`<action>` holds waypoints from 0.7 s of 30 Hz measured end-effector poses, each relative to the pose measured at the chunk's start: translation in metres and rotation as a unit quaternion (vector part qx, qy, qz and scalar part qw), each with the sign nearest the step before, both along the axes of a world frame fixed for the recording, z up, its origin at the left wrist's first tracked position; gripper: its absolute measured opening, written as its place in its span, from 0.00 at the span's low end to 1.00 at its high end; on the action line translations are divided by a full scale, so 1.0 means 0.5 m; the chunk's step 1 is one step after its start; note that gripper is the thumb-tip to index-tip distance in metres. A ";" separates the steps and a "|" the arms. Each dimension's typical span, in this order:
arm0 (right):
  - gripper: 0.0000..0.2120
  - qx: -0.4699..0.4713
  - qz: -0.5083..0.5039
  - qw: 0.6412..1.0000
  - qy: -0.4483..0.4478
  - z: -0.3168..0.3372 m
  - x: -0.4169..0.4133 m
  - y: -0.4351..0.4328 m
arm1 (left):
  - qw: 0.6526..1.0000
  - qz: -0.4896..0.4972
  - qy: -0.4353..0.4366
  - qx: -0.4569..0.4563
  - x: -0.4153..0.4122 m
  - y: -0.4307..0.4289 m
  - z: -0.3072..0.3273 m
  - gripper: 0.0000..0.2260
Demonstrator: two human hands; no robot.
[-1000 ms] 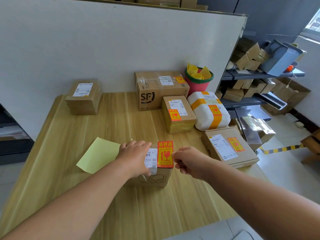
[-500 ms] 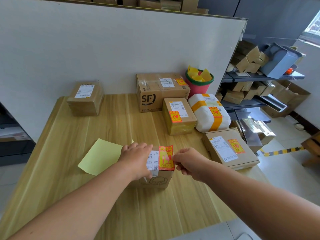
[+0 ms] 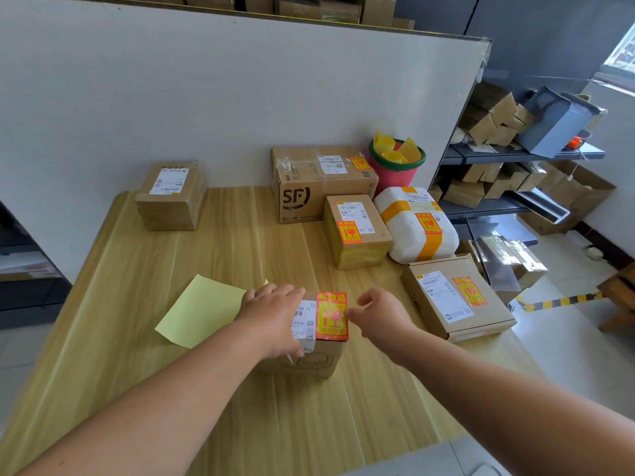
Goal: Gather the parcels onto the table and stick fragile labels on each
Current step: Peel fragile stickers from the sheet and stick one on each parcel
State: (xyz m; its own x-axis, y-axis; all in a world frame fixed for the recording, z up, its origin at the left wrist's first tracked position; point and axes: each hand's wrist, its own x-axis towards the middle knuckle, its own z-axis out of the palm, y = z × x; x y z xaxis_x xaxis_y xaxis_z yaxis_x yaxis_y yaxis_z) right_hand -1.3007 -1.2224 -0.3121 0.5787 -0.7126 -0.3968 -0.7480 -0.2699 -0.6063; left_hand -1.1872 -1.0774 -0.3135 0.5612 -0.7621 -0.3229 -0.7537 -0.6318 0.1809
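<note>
A small cardboard box (image 3: 311, 360) sits at the middle front of the wooden table (image 3: 144, 338). My left hand (image 3: 271, 317) rests palm-down on its top, covering most of the white shipping slip. A red-and-orange fragile label (image 3: 331, 316) lies flat on the box's right side. My right hand (image 3: 381, 314) hovers just right of the box with fingers loosely curled, its thumb tip at the label's right edge. Labelled parcels stand behind: an SF box (image 3: 323, 187), a taped box (image 3: 357, 235), a white bag parcel (image 3: 415, 225) and a flat box (image 3: 457, 297). One box (image 3: 171, 197) at the back left shows no fragile label.
A pale yellow backing sheet (image 3: 202, 310) lies left of my left hand. A red bucket (image 3: 395, 173) holding yellow scraps stands against the white partition (image 3: 206, 97). Shelves (image 3: 508, 156) with more cartons stand to the right, beyond the table edge.
The fragile label, held upright over the box by my right hand, has come down flat onto the box top. My right hand's fingers have loosened at its edge.
</note>
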 end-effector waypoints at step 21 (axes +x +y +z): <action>0.28 -0.277 0.342 0.896 0.062 -0.047 -0.046 -0.004 | 0.996 -0.083 -0.031 -0.029 -0.048 -0.018 -0.028 0.26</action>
